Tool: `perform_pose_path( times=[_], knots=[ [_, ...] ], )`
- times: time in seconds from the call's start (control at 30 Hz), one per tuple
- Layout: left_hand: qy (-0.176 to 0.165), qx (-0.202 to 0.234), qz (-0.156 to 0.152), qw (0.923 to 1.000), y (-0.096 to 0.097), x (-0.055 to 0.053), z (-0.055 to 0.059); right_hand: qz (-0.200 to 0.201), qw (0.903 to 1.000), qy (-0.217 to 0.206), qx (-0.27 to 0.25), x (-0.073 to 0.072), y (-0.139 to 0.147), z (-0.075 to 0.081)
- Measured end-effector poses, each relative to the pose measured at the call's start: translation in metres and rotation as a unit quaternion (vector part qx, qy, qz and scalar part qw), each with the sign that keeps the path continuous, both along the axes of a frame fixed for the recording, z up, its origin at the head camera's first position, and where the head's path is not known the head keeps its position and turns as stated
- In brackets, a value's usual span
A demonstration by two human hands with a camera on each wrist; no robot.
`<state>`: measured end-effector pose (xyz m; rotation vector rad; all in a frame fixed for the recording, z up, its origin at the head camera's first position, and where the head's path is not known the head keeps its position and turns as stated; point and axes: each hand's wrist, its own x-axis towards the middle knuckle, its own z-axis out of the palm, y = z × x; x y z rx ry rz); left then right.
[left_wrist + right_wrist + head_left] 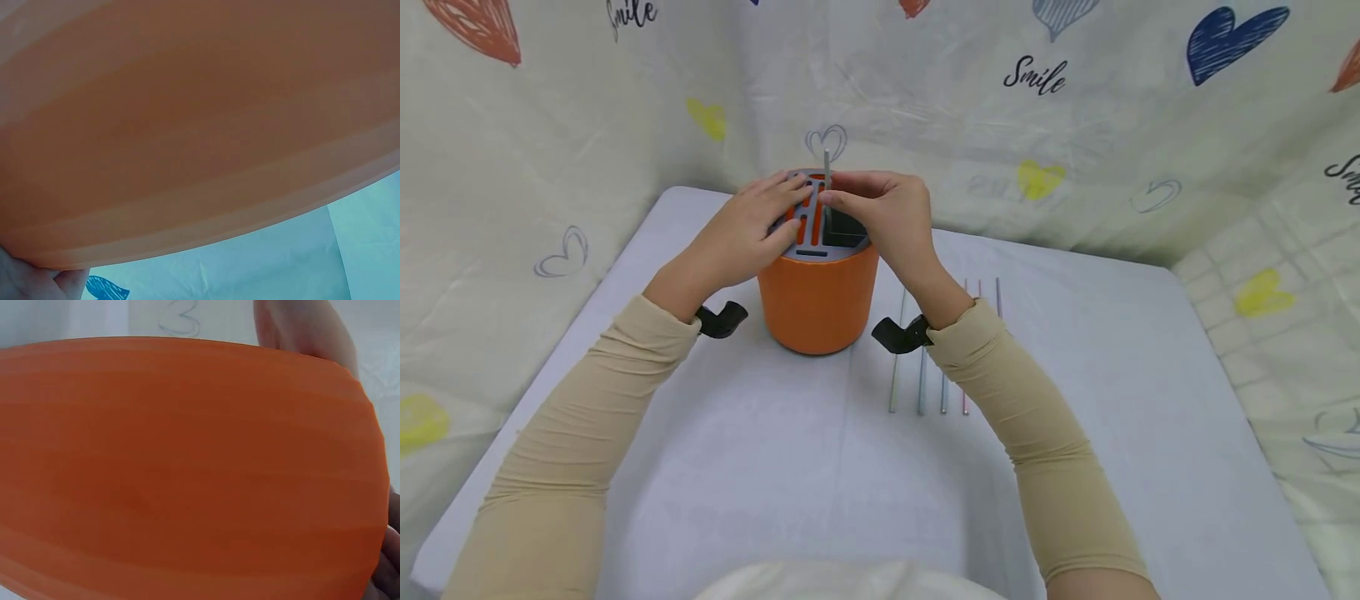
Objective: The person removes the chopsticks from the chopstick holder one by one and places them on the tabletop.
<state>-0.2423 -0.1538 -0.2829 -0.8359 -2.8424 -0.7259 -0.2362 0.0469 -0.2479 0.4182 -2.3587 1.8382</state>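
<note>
An orange round pot (816, 304) stands on the table, topped by a grey lid (844, 252) with several slots and a dark square opening (844, 232). My left hand (741, 229) rests on the lid's left side, its fingers extended over the slots. With thumb and fingertips my right hand (898, 217) pinches a thin grey stick (827, 162) that stands upright at the lid's middle. The stick's lower end is partly hidden by the fingers. The pot's orange wall (206, 125) fills most of the left wrist view, and its wall (187, 469) does the same in the right.
Several thin coloured sticks (922, 387) lie side by side on the white table (760, 467), right of the pot and partly under the right forearm. Behind the table hangs a printed cloth (925, 100) with hearts. A black wrist camera (722, 320) sits on each wrist.
</note>
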Motion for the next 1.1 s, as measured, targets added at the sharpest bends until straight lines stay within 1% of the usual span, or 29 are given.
perform_pose_path(
  times=[0.17,0.23,0.33,0.37,0.4,0.47,0.57,0.6,0.67,0.77,0.83,0.9,1.03,1.1],
  knots=[
    [0.003,0.001,-0.003,1.0000,0.002,-0.001,-0.001,-0.015,0.9994,0.026,0.017,-0.011,-0.002,-0.010],
    [0.002,-0.002,-0.001,1.0000,0.002,-0.001,-0.001,-0.022,0.9984,0.038,0.036,-0.013,-0.002,-0.012],
    [-0.002,-0.007,0.002,1.0000,0.002,0.000,-0.001,-0.030,0.9971,0.043,0.055,-0.012,-0.001,-0.010],
    [-0.002,-0.008,0.004,1.0000,0.002,0.000,-0.001,-0.031,0.9973,0.042,0.053,-0.009,-0.001,-0.005],
    [-0.004,-0.009,0.005,0.9999,0.002,0.000,-0.001,-0.030,0.9976,0.042,0.046,-0.009,-0.001,-0.004],
    [-0.004,-0.010,0.008,0.9999,0.002,0.000,-0.001,-0.023,0.9987,0.042,0.017,-0.007,0.001,0.003],
    [-0.004,-0.012,0.012,0.9999,0.002,0.000,-0.001,-0.008,0.9980,0.043,-0.046,0.001,0.003,0.022],
    [-0.004,-0.012,0.013,0.9998,0.002,0.000,-0.001,-0.002,0.9967,0.048,-0.065,0.002,0.005,0.027],
    [-0.004,-0.014,0.013,0.9998,0.002,0.001,0.000,0.005,0.9932,0.057,-0.101,0.011,0.006,0.044],
    [-0.004,-0.014,0.012,0.9998,0.001,0.002,0.000,0.009,0.9856,0.083,-0.147,0.017,0.010,0.064],
    [-0.003,-0.012,0.011,0.9999,0.001,0.002,0.001,0.006,0.9784,0.102,-0.180,0.018,0.014,0.073],
    [-0.003,-0.009,0.012,0.9999,0.001,0.002,0.001,0.001,0.9691,0.118,-0.216,0.018,0.019,0.080],
    [-0.004,-0.005,0.009,0.9999,0.001,0.002,0.002,-0.013,0.9494,0.147,-0.277,0.019,0.034,0.091],
    [-0.004,-0.005,0.008,0.9999,0.001,0.002,0.003,-0.017,0.9410,0.159,-0.298,0.020,0.043,0.094]
  ],
)
